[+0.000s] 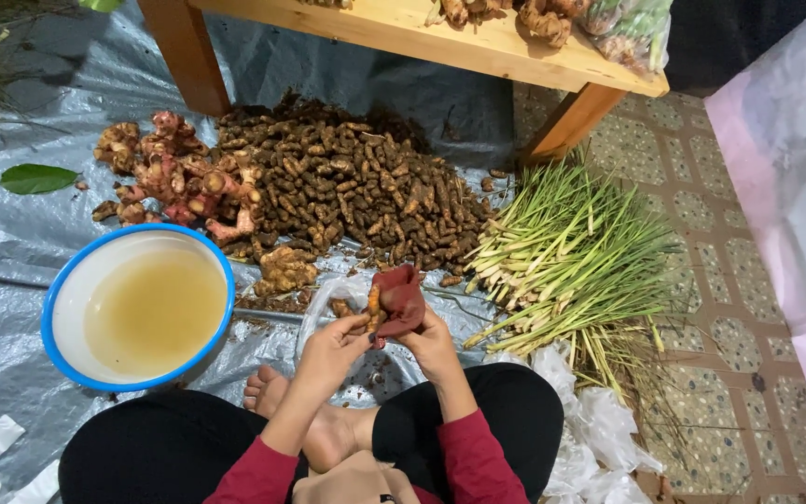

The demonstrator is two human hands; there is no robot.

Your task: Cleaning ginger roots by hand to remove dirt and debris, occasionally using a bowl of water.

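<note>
Left hand (333, 343) pinches small turmeric root (374, 305) — light, stiff, knobbly; right hand (429, 338) grips soft dark-red cloth (400, 297) around it.

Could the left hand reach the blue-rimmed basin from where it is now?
Probably yes: the basin sits just left of the left hand with only bare tarp between them, though that hand is now pinching a small root.

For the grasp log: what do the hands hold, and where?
Right hand grips a dark red cloth by its lower edge; left hand pinches a small root against it.
</note>
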